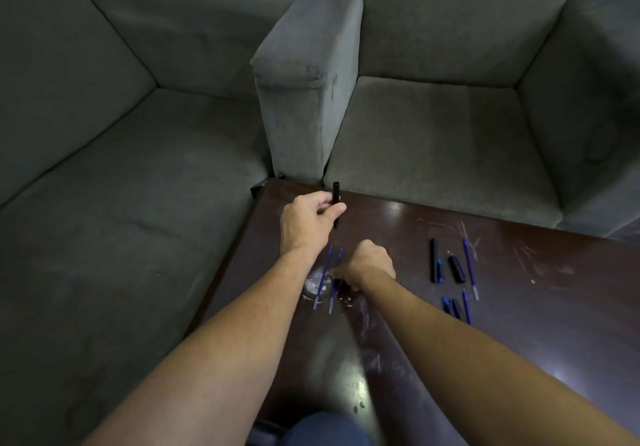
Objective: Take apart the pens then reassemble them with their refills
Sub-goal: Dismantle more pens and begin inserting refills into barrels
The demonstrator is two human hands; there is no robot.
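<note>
My left hand (308,220) holds a black pen barrel (336,192) upright above the dark wooden table (519,341), fingers curled round its middle. My right hand (369,265) is lower, down on the table, with its fingers curled over two blue refills (329,289) that lie side by side; what the fingertips touch is hidden. To the right lie a black barrel (433,258), a blue cap (440,270), a short black piece (456,269) and a blue refill (470,269). Nearer me sit more blue and black pen parts (453,308).
A grey sofa (121,168) flanks the table's left edge and a grey armchair (433,126) stands beyond its far edge. The tabletop shows scratches and white smudges near the refills. A knee in blue fabric (325,428) is at the bottom.
</note>
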